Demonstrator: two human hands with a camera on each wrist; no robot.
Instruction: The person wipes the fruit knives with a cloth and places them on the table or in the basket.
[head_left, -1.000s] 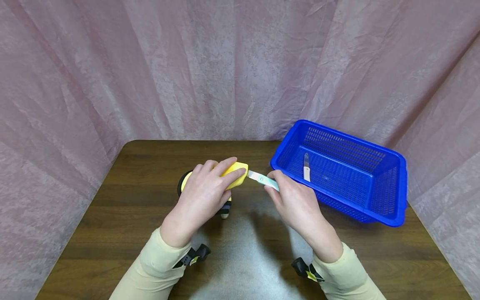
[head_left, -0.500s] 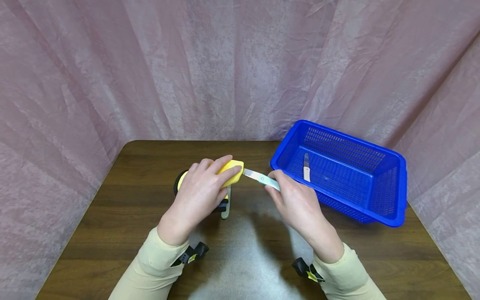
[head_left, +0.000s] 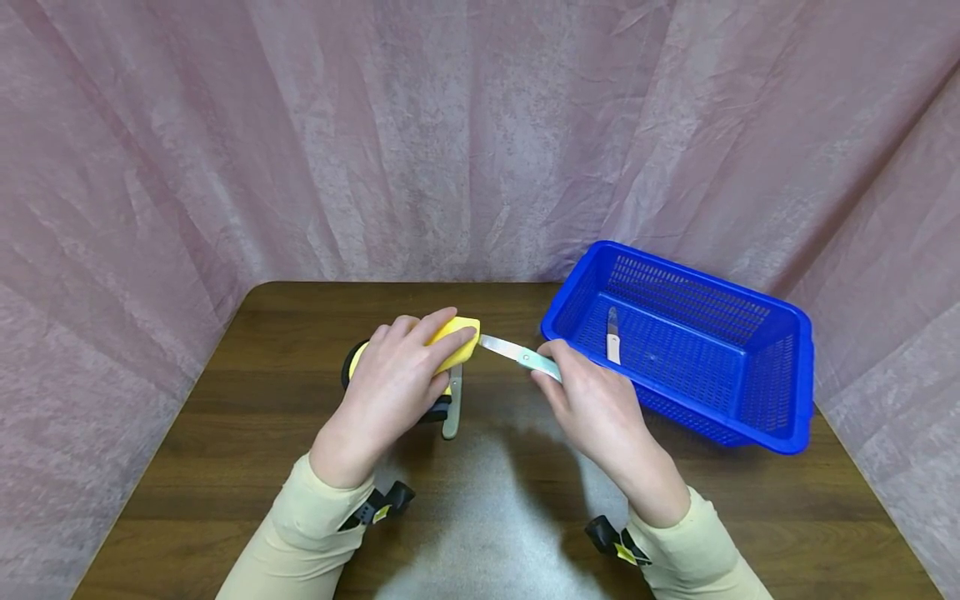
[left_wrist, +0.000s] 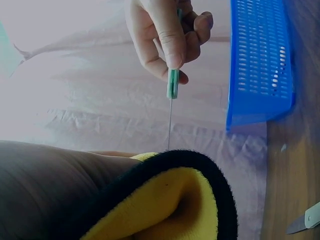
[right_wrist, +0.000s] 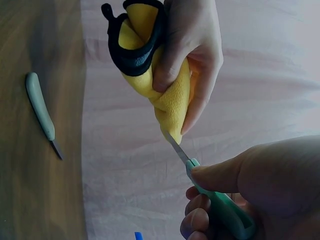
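My left hand (head_left: 393,367) grips a yellow cloth (head_left: 462,337) with black edging, its end folded round the blade tip of a folding knife. In the right wrist view, the cloth (right_wrist: 172,107) is bunched between thumb and fingers, its black-edged part hanging open. My right hand (head_left: 600,408) holds this knife (head_left: 536,362) by its mint-green handle, the blade pointing left at the cloth; most of the blade shows bare and only its tip is hidden. A second folding knife (head_left: 451,417), grey-green handled and unfolded, lies on the table beside the cloth, partly covered by it in the head view.
To the right stands a blue plastic basket (head_left: 720,275) with perforated walls. Inside it lies a white-handled knife (head_left: 613,337), blade pointing away. The dark wooden table (head_left: 247,467) backs onto a pink curtain (head_left: 420,150).
My left hand and the cloth have slid left along the blade, baring more of it and of the knife on the table. The right hand has stayed nearly still.
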